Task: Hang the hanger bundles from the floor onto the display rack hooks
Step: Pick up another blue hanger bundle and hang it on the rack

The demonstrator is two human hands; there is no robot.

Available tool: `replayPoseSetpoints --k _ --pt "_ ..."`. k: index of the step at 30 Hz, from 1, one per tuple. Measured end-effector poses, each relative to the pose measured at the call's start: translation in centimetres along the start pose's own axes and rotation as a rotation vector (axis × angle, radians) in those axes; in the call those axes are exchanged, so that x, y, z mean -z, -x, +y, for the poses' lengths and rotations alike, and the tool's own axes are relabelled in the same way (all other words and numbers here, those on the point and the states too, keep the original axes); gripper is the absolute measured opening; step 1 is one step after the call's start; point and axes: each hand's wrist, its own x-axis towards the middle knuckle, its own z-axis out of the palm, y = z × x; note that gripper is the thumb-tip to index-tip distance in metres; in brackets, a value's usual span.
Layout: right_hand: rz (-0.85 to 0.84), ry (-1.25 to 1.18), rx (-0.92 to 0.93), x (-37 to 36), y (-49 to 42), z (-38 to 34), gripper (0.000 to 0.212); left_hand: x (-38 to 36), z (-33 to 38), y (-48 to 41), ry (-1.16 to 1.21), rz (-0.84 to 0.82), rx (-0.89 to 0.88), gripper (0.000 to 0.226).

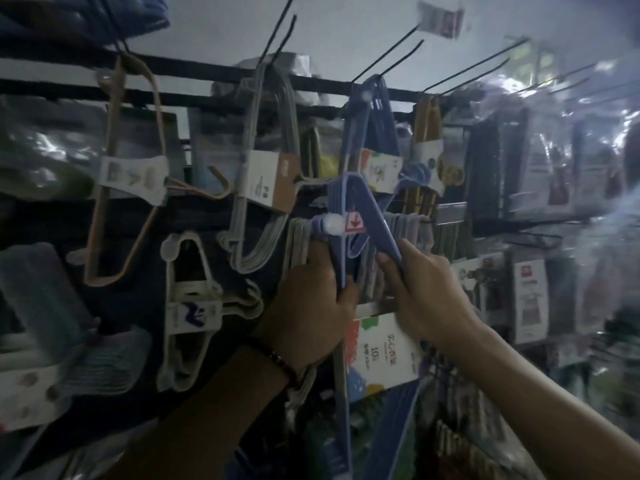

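A person's two bare hands hold a bundle of blue plastic clothes hangers up against a crowded shop display rack. The left hand, with a dark beaded bracelet on its wrist, has its fingers curled round the bundle's upright left edge. The right hand clasps the bundle's sloping right arm from below, fingers wrapped over it. A white cardboard sleeve with coloured print wraps the bundle lower down, between the two forearms.

The top of the bundle sits at a white round-tipped rack hook carrying a small red-and-white tag. The picture is blurred, so it may be resting on the hook or only held beside it.

A black horizontal rail crosses the rack higher up, with long black wire hooks jutting out. Hanging there are a tan hanger bundle, a grey hanger bundle and a second blue hanger bundle. A white hanger bundle hangs lower left, near the left hand. Shiny plastic-wrapped packets fill the right side.
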Motion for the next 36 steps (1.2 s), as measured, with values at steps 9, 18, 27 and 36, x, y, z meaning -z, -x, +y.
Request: replayPoseSetpoints --k 9,18,27,36 --pt "0.057 0.21 0.007 8.4 -11.1 9.3 0.013 -5.3 7.9 -13.2 -0.061 0.025 -0.129 0.018" --pt "-0.105 0.351 0.082 12.3 -24.0 15.2 0.016 -6.8 13.5 -26.3 -0.346 0.005 -0.02 0.054" --pt "-0.06 0.31 0.151 10.6 -31.6 15.0 0.011 -6.8 10.9 -28.2 -0.293 0.197 -0.107 0.043" --pt "0.164 0.216 0.176 11.4 -31.9 15.2 0.015 -6.7 9.7 -28.5 -0.418 0.206 -0.306 0.097"
